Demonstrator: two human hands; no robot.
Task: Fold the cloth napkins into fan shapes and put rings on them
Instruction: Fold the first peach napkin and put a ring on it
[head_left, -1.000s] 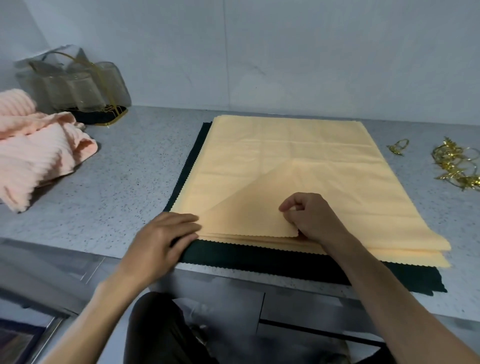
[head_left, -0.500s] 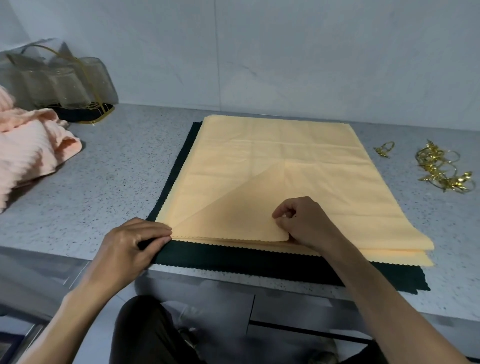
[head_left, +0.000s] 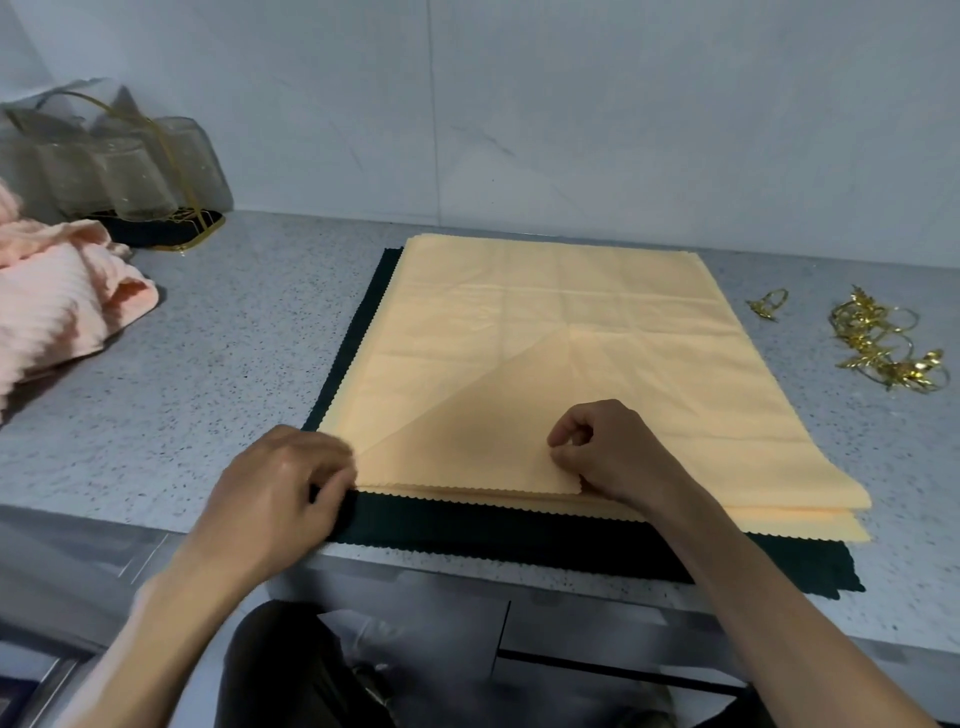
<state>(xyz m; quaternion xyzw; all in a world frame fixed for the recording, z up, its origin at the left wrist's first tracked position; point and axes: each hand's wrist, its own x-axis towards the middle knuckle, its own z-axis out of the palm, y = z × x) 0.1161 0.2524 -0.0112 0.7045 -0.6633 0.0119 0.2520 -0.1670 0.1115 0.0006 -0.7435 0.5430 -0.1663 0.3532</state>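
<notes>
A stack of pale orange cloth napkins (head_left: 561, 332) lies on dark green cloths (head_left: 519, 535) on the grey counter. The top napkin's near corner is folded over into a triangle (head_left: 483, 441). My right hand (head_left: 608, 452) pinches the triangle's near right corner with curled fingers. My left hand (head_left: 275, 499) lies at the stack's near left corner, its fingertips on the napkin edge and the green cloth; its grip is blurred. A pile of gold napkin rings (head_left: 883, 343) and one loose ring (head_left: 769, 304) lie to the right of the stack.
A pink ribbed towel (head_left: 57, 306) is bunched at the far left. Behind it stands a gold wire rack of upturned glasses (head_left: 114, 166) against the wall. The counter's front edge (head_left: 467, 566) runs just below the green cloths.
My left hand has slid left from the folded triangle to the stack's near left corner. My right hand has kept its pinch on the corner.
</notes>
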